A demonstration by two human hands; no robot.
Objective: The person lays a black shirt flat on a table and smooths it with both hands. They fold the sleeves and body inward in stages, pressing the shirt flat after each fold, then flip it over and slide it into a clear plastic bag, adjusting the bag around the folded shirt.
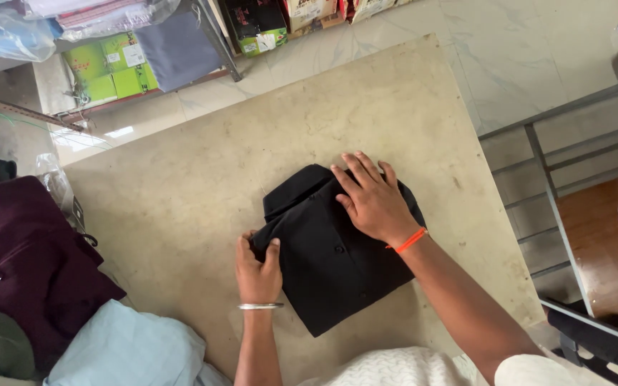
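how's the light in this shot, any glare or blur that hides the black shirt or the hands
Head view: soft, even light with only faint shadows under the hands; a bright glare patch sits on the glossy floor at upper left; the black shirt is so dark its folds barely show, though buttons are visible; the left hand and right hand are sharp; the table edges splay from wide-angle distortion.

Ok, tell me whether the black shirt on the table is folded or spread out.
Folded. The black shirt lies as a compact rectangle, collar on top, with the right hand flat on it and the left hand gripping its edge.
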